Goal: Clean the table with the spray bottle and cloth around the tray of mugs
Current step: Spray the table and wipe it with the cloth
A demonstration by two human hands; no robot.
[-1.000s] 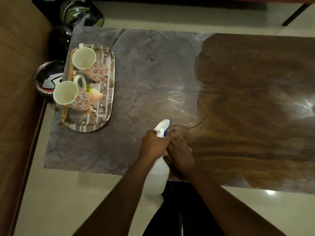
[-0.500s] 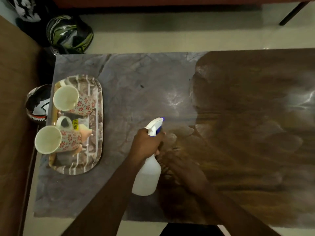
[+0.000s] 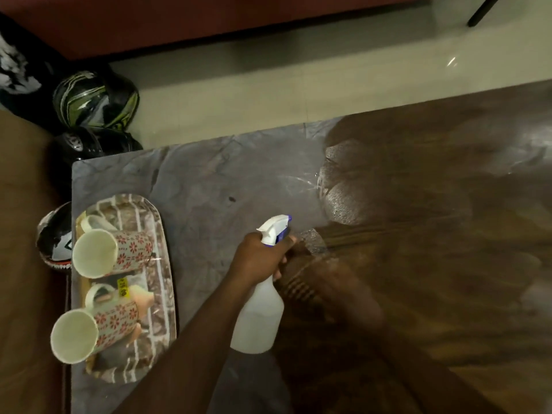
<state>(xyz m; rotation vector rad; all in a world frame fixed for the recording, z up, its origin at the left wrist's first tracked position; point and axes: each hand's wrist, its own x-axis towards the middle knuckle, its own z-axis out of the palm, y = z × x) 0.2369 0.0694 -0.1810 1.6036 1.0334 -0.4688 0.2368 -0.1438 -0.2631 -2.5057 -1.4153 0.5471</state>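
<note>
1. The counter [image 3: 227, 180] is filling most of the view, its grey left part lying dry-looking while a fresh misted patch is showing just ahead of the nozzle, where the grey is meeting the brown.
2. The tray [image 3: 161, 234] is sitting near the counter's left edge, carrying two patterned mugs [image 3: 113, 253] lying on their sides, well apart from the wet patch.
3. The spray bottle [image 3: 263, 309] is hanging over the counter's middle, nozzle pointing away toward the far right.
4. The left hand [image 3: 257, 258] is grasping the bottle's neck, a finger curling at the trigger.
5. The right hand [image 3: 337, 288] is sweeping beside the bottle, too blurred to tell whether it is clenched on a cloth; no cloth is showing.
6. Doing this well probably means spraying in short bursts angled away from the mugs, then wiping toward the tray's rim without nudging it.
7. Compared with half a second ago, the view is sitting lower over the counter, the misted patch is looking newly laid, and the right hand is smearing more.
</note>
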